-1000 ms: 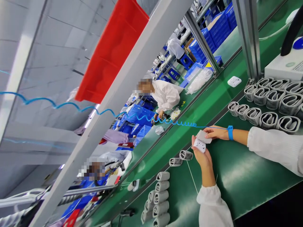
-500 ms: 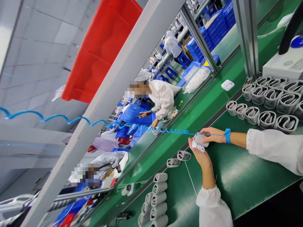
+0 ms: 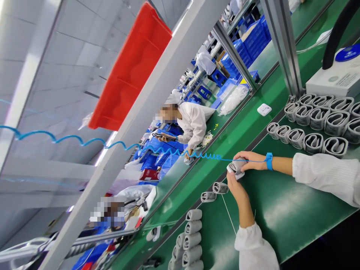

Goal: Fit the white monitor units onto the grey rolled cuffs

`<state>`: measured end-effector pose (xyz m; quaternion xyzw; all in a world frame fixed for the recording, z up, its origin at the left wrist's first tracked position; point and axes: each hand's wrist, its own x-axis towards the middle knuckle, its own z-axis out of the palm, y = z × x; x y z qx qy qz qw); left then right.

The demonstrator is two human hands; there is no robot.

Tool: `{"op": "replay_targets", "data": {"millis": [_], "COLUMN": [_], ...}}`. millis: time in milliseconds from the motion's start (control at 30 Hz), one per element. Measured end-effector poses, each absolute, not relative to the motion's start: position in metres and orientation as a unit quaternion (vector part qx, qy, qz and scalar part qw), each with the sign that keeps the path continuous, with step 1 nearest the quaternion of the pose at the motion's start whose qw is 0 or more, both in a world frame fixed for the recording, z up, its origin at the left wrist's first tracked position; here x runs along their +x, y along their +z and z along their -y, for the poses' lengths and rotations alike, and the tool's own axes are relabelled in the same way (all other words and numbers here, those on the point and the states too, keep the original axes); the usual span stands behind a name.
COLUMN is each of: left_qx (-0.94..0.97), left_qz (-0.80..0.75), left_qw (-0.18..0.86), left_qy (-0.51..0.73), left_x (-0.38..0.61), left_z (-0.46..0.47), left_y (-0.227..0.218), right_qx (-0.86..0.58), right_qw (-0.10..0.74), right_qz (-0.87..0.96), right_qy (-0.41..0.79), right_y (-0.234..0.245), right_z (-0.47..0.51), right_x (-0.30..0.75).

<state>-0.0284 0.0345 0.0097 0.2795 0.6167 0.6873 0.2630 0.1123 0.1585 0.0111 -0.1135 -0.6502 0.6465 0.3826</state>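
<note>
Green bench [image 3: 281, 206], grey roll [image 3: 236, 165] in hands [image 3: 253, 164]

Printed marks, none legible
The white box [image 3: 327, 77] bears lines of print and a round mark; the rolled grey cuffs [image 3: 316, 122] show dark printing; all too small to read.

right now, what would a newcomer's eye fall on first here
Probably the red bin, upper left of centre, beside a slanting pale beam. Next, the coiled blue cord, running from the left edge to the blue wristband. Then, right of centre, the right hand on a rolled grey cuff and the left hand holding a white unit.
</note>
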Motion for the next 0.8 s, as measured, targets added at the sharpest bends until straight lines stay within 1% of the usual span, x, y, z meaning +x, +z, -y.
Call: {"op": "replay_targets", "data": {"millis": [200, 267, 367, 467, 567, 667, 733, 800], "left_qx": [0.244, 0.236, 0.221, 0.218, 0.211, 0.220, 0.231, 0.240], "left_qz": [-0.647, -0.644, -0.637, -0.639, -0.633, -0.601, -0.576, -0.558], "left_qw": [0.293, 0.319, 0.337, 0.338, 0.338, 0.362, 0.386, 0.410], "left_qy": [0.660, 0.654, 0.657, 0.655, 0.664, 0.678, 0.682, 0.681], "left_x": [-0.035, -0.037, -0.037, -0.038, -0.040, -0.040, -0.038, -0.034], "left_z": [-0.036, -0.036, -0.035, -0.035, -0.035, -0.036, -0.037, -0.038], "left_y": [0.011, 0.010, 0.008, 0.005, 0.003, 0.003, 0.005, 0.007], "right_qx": [-0.044, -0.043, -0.050, -0.048, -0.046, -0.124, -0.169, -0.178], "right_qw": [0.357, 0.341, 0.318, 0.316, 0.318, 0.313, 0.278, 0.233], "right_qz": [0.786, 0.810, 0.825, 0.812, 0.768, 0.703, 0.678, 0.663], "right_qy": [0.503, 0.475, 0.465, 0.489, 0.554, 0.626, 0.659, 0.689], "right_y": [0.024, 0.028, 0.032, 0.034, 0.037, 0.040, 0.041, 0.043], "right_z": [-0.172, -0.170, -0.164, -0.162, -0.169, -0.180, -0.183, -0.183], "right_x": [0.119, 0.117, 0.113, 0.114, 0.119, 0.124, 0.126, 0.127]}}
